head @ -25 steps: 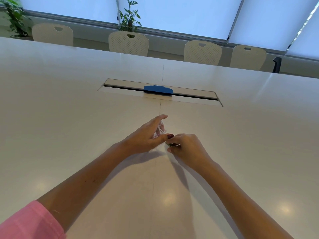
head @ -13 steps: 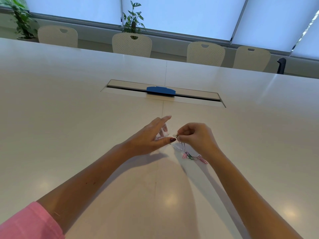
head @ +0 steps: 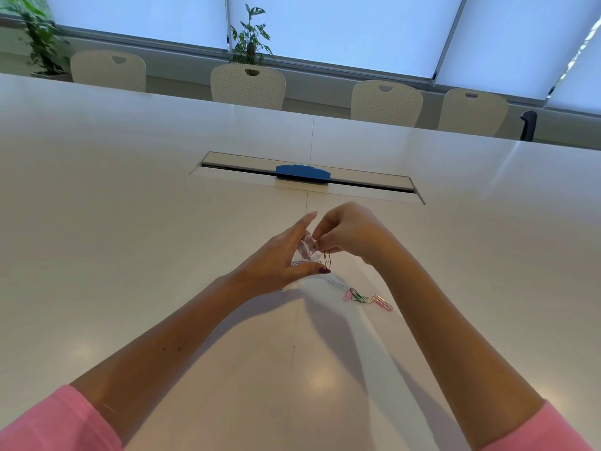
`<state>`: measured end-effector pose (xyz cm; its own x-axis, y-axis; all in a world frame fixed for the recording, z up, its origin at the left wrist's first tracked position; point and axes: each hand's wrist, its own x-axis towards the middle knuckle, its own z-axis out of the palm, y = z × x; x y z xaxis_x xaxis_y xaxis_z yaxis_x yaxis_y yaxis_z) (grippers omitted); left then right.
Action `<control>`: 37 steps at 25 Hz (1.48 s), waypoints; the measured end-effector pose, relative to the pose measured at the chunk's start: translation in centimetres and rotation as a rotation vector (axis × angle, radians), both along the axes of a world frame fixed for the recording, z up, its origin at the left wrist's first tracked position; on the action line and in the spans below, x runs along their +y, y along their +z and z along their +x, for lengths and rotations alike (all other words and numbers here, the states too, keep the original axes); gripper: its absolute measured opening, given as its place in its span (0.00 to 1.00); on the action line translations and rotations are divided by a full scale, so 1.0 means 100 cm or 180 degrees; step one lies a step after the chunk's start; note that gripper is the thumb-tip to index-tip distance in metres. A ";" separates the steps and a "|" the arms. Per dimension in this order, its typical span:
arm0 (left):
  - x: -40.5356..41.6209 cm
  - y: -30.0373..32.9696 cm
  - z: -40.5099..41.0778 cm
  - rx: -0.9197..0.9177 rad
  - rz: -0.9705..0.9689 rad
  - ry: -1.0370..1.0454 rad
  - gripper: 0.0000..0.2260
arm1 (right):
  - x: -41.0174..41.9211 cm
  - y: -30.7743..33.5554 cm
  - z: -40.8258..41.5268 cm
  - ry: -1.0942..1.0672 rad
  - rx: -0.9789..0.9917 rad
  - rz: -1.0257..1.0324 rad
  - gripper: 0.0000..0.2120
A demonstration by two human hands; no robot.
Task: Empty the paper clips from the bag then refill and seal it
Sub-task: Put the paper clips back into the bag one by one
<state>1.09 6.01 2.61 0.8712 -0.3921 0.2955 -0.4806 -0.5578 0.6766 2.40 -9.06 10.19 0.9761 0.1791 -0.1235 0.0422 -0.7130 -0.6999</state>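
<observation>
The person's got both hands up off the table (head: 130, 222), w/ a small clear bag (head: 305, 249) caught between them. The left hand (head: 279, 258) cups it from the left side: fingers stretched long and pointing far, thumb low and near, so the hand is mostly spread and the bag is propped in the crook rather than squeezed. I'd say that's to keep the mouth facing right, toward the other hand. How firmly it pinches the plastic I can't tell; the bag is see-through and half hidden by the palm.

The right hand (head: 351, 232) is curled tight, fingertips bunched at the bag's right edge, closed on a few paper clips (head: 327, 257) that dangle below the pinch, gold/olive looking. They hang just beside the bag, prob. on their way in. Whether they're in or out of the opening I can't say from here.

More loose clips (head: 367, 297), pink, green & a pale one, lie in a little scatter on the table, near and to the right of the hands, just under the right wrist. Handy spot: short reach for the picking hand. So my guess is the refill is under way, w/ a good share left to collect; sealing not yet begun.
</observation>
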 end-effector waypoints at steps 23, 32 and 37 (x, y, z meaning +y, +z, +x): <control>0.003 -0.004 0.003 0.0030 -0.0249 -0.0080 0.38 | -0.038 -0.026 -0.014 0.0035 0.0159 -0.1277 0.19; 0.007 -0.005 0.006 0.0003 -0.0260 -0.0050 0.38 | -0.060 -0.027 -0.036 -0.0198 0.0859 -0.1051 0.20; 0.014 -0.008 0.010 -0.0066 -0.0296 0.0033 0.38 | -0.039 -0.037 -0.027 -0.0224 0.0772 -0.0465 0.19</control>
